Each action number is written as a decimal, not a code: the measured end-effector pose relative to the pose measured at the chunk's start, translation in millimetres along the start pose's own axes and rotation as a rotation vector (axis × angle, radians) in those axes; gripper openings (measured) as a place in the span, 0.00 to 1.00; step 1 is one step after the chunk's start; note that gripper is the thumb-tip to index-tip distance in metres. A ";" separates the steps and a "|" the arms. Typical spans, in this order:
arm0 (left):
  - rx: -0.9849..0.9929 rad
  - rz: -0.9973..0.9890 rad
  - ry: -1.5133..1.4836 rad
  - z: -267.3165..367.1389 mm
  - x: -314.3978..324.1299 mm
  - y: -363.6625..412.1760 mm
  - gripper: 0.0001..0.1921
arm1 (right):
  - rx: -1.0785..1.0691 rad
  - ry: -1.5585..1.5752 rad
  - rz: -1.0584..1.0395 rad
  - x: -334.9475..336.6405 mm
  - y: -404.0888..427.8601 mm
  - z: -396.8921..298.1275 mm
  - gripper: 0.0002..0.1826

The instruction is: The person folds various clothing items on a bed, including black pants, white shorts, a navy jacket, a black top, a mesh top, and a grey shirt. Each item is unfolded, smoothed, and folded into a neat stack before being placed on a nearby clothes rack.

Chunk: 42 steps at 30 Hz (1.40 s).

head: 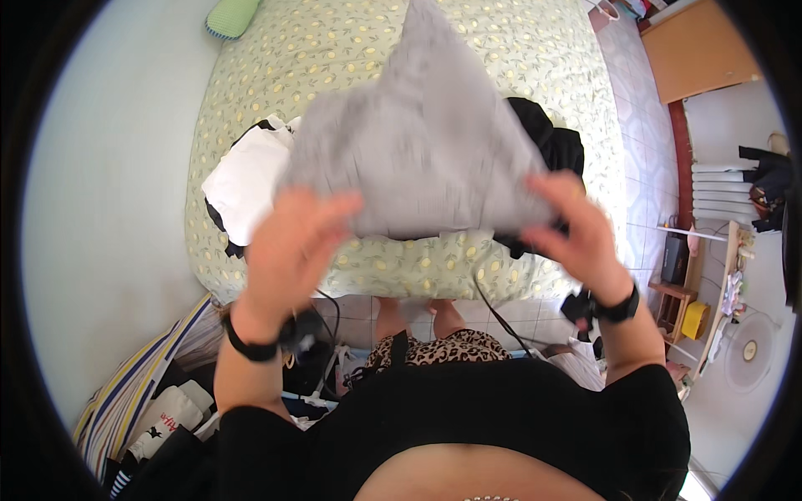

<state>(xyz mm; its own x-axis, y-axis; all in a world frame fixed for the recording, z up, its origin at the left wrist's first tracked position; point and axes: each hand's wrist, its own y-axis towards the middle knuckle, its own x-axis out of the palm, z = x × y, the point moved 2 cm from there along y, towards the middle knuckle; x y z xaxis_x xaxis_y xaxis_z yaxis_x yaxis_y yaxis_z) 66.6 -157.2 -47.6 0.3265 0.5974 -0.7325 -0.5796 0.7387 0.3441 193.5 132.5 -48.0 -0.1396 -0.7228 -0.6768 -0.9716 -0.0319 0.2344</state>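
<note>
A grey cloth garment (420,150), blurred by motion, spreads in the air above the bed, its far end rising to a point. At its near left corner my left hand (294,244) grips the fabric between thumb and fingers. My right hand (573,232) pinches the near right corner. Each wrist bears a black band. White and black clothes (241,181) lie on the bed left of the grey cloth. Black clothing (551,141) lies to its right, partly hidden by it.
The bed (250,275) has a lemon-print cover. A green pillow (230,17) lies at its far left, by the wall. Striped fabric (144,376) and bags fill the near left. Black cables (495,310) hang near my legs. A fan (749,351) stands at the right.
</note>
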 end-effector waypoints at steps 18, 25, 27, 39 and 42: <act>-0.228 -0.098 0.299 -105.4 124.7 33.0 0.28 | 0.731 0.667 0.226 133.8 -1.6 171.6 0.29; -0.470 -0.536 0.282 -85.8 224.7 -3.3 0.43 | 1.034 0.398 0.185 198.2 -52.0 210.4 0.38; -0.440 -0.523 0.322 -89.4 228.9 -4.1 0.42 | 1.127 0.265 0.200 197.6 -54.9 202.6 0.43; 0.032 -0.538 0.402 -45.4 211.9 -30.4 0.34 | 0.961 1.075 0.244 188.5 -101.8 173.7 0.42; -0.123 -0.521 0.295 -68.8 222.5 -44.3 0.37 | 0.960 0.837 0.138 206.4 -96.0 184.3 0.45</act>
<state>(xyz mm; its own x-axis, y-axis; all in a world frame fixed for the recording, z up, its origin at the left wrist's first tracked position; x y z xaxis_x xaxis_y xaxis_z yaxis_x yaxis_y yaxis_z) 113.6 -78.6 -266.2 0.3802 0.0422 -0.9239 -0.4871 0.8584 -0.1612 222.8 113.6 -338.8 -0.4275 -0.9032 0.0381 -0.7549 0.3335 -0.5648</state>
